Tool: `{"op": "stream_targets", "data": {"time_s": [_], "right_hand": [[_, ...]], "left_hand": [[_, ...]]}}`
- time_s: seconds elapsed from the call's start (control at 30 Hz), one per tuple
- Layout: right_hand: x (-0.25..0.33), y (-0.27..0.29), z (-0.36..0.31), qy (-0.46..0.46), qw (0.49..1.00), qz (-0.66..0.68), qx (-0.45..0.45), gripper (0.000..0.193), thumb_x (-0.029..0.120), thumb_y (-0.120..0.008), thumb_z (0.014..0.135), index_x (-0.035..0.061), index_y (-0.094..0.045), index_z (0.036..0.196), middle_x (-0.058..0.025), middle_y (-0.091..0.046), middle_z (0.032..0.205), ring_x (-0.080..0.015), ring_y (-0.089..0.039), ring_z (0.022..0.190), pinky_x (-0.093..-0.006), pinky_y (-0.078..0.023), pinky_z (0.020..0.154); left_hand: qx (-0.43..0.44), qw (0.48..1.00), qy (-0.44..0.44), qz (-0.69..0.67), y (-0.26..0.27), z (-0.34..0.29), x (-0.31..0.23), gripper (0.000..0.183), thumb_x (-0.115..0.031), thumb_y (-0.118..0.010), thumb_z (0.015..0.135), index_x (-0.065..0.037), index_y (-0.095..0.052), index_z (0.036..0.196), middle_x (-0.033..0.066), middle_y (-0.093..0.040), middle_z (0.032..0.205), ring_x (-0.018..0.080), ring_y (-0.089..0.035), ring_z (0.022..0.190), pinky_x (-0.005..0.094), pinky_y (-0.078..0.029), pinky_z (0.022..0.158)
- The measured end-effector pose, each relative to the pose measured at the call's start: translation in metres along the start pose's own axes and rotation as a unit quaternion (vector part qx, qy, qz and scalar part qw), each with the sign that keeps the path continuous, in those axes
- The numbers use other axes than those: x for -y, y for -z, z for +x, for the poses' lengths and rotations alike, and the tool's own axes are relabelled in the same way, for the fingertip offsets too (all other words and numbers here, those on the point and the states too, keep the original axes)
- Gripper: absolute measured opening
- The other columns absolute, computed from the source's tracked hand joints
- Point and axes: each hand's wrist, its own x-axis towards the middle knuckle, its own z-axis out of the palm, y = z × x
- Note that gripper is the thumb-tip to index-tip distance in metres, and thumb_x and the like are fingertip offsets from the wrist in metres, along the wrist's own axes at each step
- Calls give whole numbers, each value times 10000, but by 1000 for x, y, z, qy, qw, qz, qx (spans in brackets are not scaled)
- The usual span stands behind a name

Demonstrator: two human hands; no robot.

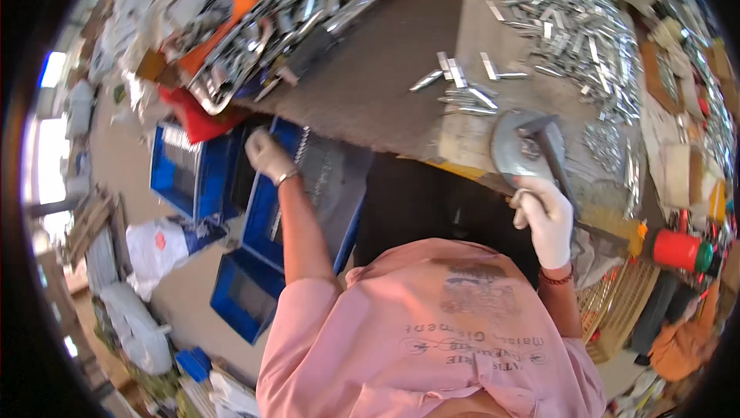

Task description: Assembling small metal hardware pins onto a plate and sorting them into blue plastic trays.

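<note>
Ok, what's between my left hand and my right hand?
In the head view, going across from your left hand: the blue crate, then your dark trousers, up to your right hand.

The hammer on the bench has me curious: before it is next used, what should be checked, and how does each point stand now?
1. Both hands gloved: ok, the left hand and right hand are in white.
2. Left hand away from the hammer: ok, it is off the bench, at a blue crate.
3. Hammer head over the round metal disc: ok.
4. Firm right-hand grip on the handle: cannot tell, the hand is beside it but the grip is unclear.
5. Space around the disc uncluttered: not ok, loose metal pieces lie close by.
6. Disc bare under the hammer: cannot tell, the hammer hides part.
</note>
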Motion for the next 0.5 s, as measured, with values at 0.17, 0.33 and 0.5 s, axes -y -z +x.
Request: {"op": "stream_targets", "data": {"time_s": [0.17,0.33,0.5], "right_hand": [[4,22,-10,-21,999,-3,-27,240,17,-607,1026,0,-731,1231,-40,-721,893,-71,-631,658,-232,-518,610],[4,23,-9,151,984,-91,-17,162,88,-700,983,40,-768,1122,-63,-752,967,-142,-690,757,-296,-555,693],[17,66,-38,208,932,-222,-200,105,109,-769,900,74,-763,999,-104,-723,940,-286,-719,857,-373,-561,760]], "left_hand": [[150,976,-159,18,-110,-106,-243,106,-99,-718,1006,-4,-748,1040,23,-680,886,123,-589,753,281,-495,672],[511,773,-327,185,-175,-156,-289,177,-105,-800,911,-5,-765,1053,133,-712,1004,255,-705,904,347,-552,830],[548,724,-350,232,-200,-171,-275,167,-155,-805,907,-16,-744,977,158,-701,980,325,-680,884,402,-533,805]]}}
